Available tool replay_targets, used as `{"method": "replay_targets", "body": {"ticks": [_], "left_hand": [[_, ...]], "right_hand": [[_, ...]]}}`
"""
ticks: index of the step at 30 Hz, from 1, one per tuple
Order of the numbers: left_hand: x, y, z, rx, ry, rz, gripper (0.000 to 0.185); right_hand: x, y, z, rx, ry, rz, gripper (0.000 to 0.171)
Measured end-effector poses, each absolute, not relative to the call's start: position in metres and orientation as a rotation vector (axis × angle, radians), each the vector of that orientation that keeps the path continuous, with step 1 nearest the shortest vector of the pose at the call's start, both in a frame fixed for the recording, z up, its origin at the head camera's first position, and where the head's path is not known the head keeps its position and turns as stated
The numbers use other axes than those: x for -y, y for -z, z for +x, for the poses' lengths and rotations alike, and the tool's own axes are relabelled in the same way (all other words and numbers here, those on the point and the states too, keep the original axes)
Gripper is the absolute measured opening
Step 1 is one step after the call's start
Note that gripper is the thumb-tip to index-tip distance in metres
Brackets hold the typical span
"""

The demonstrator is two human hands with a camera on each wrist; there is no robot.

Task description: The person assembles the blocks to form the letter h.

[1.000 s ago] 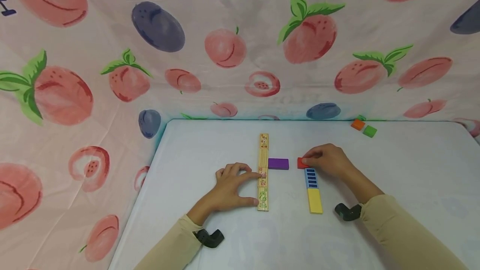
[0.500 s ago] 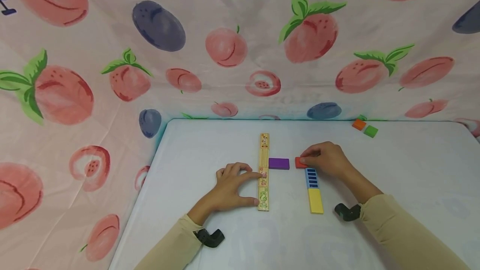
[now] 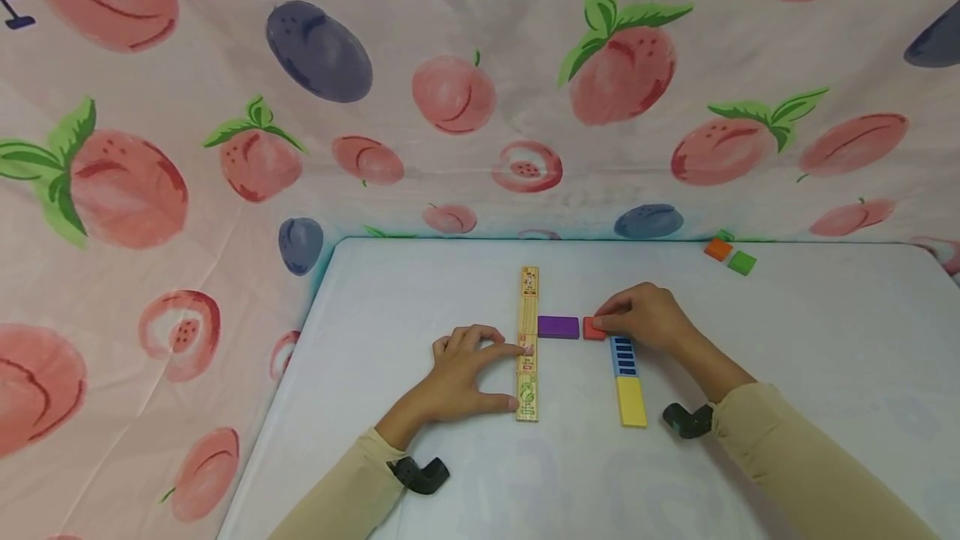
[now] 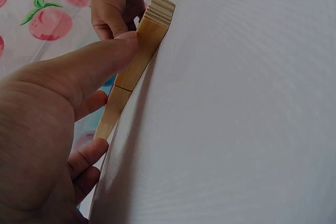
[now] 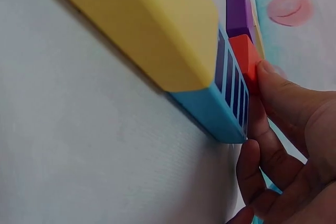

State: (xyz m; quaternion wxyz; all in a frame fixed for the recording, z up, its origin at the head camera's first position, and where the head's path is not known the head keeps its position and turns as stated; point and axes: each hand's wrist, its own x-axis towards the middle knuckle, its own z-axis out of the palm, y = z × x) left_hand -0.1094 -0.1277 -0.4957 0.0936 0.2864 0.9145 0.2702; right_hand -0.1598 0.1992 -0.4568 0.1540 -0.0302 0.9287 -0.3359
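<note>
A column of several wooden blocks with printed pictures (image 3: pixel 527 315) runs front to back on the table. My left hand (image 3: pixel 459 377) rests beside it, index fingertip on one block and thumb against the nearest one; the wrist view shows the thumb (image 4: pixel 100 59) along the wooden side. A purple block (image 3: pixel 558 327) lies against the column's right side. Between thumb and fingers my right hand (image 3: pixel 648 319) pinches a small red block (image 3: pixel 591 328), a narrow gap from the purple one. Just in front lie a blue block with dark bars (image 3: pixel 623 357) and a yellow block (image 3: pixel 632 402), end to end.
An orange block (image 3: pixel 717 249) and a green block (image 3: pixel 742 262) sit near the back edge of the white table (image 3: pixel 420 273), at right. Fruit-printed cloth (image 3: pixel 450 23) hangs behind and to the left. Dark devices are strapped to both wrists.
My right hand has slid the red block leftward, from above the blue block to close beside the purple one. The left hand has stayed on the wooden column.
</note>
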Motion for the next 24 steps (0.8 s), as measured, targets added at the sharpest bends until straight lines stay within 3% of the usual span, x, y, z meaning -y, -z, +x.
{"method": "replay_targets", "body": {"ticks": [24], "left_hand": [[0.1259,0.4958,-0.11,-2.714,-0.78,0.833,0.067]], "right_hand": [[-0.194,0.4582,-0.166,-2.641,0.934,-0.064,0.028]]}}
